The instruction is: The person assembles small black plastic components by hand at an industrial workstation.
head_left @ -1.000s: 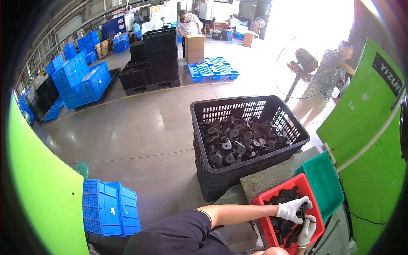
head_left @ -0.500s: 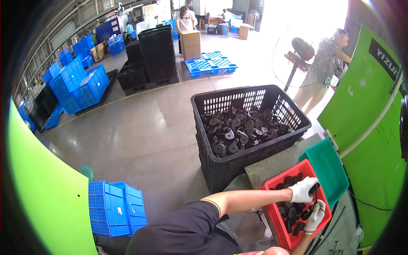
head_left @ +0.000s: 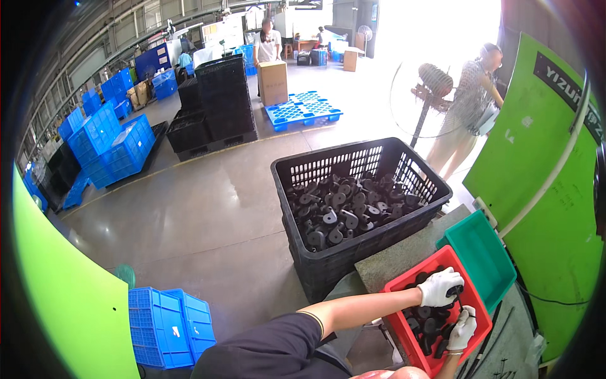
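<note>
Both of my hands wear white gloves and work close together over a red bin point(head_left: 390, 285) that holds several black moulded parts point(head_left: 431, 325). My left hand point(head_left: 440, 288), reaching in from the left, is closed around a black part point(head_left: 454, 291) whose end shows at the fingertips. Just below it, my right hand point(head_left: 463, 329) has its fingers pinched together. A thin dark piece runs between the two hands; its kind is too small to make out.
A black crate point(head_left: 369, 237) full of similar dark parts stands beyond the red bin. A green tray point(head_left: 483, 256) adjoins the bin on the right. Blue crates point(head_left: 167, 328) stand at lower left. One person stands behind a carton point(head_left: 273, 83); another is near a fan point(head_left: 435, 81).
The view has shifted slightly, so the surroundings sit lower and further left. My hands stay together over the red bin, the left one turned a little. The person at right has lowered their arm somewhat.
</note>
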### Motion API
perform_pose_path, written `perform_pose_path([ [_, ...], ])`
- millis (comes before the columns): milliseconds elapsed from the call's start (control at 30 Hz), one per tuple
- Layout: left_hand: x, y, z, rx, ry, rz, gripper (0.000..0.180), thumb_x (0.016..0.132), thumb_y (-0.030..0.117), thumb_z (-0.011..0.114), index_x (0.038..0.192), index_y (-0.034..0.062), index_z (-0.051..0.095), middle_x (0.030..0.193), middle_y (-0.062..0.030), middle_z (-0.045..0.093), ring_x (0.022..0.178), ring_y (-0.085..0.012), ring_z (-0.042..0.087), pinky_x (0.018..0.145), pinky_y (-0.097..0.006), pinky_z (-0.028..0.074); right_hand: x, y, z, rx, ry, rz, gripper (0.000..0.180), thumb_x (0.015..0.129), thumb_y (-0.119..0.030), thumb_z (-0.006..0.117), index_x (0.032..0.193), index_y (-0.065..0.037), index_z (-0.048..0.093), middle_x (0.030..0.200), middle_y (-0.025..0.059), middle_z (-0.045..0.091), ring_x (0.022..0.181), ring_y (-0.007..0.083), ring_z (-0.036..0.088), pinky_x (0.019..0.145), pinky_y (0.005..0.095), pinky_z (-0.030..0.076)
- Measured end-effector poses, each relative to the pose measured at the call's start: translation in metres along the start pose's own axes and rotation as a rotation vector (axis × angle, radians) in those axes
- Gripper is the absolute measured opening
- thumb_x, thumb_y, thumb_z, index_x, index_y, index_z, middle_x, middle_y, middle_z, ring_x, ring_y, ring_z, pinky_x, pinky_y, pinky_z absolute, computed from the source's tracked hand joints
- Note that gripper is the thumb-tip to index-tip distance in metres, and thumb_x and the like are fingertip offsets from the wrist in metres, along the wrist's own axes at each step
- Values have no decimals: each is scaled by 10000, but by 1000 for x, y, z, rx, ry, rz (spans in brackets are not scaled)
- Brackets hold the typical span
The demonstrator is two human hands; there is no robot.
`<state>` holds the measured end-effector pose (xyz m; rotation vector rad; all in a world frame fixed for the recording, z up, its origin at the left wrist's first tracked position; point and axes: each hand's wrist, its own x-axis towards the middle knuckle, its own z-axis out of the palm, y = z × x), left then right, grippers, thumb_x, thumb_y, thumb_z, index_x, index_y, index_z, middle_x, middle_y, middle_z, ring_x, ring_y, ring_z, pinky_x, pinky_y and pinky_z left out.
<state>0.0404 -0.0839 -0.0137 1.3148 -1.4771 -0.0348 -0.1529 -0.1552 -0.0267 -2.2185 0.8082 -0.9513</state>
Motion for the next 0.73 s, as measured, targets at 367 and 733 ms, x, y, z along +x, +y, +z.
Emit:
perform_pose_path([
  [367,0,-10,5,28,39,107,229,643,96,698,820,91,553,832,-79,533,842,-304,505,723,-398,464,-2,6,-4,426,78,230,257,1027,-268,430,937,-54,541,767,-35,486,611,46,398,545,206,327],
  [733,-2,3,1,119,-95,106,581,654,395,769,1134,134,571,1210,-128,525,1322,-312,356,1056,-556,230,2,-8,-13,529,112,51,209,974,-153,544,1112,2,568,970,55,600,859,134,574,845,289,474],
])
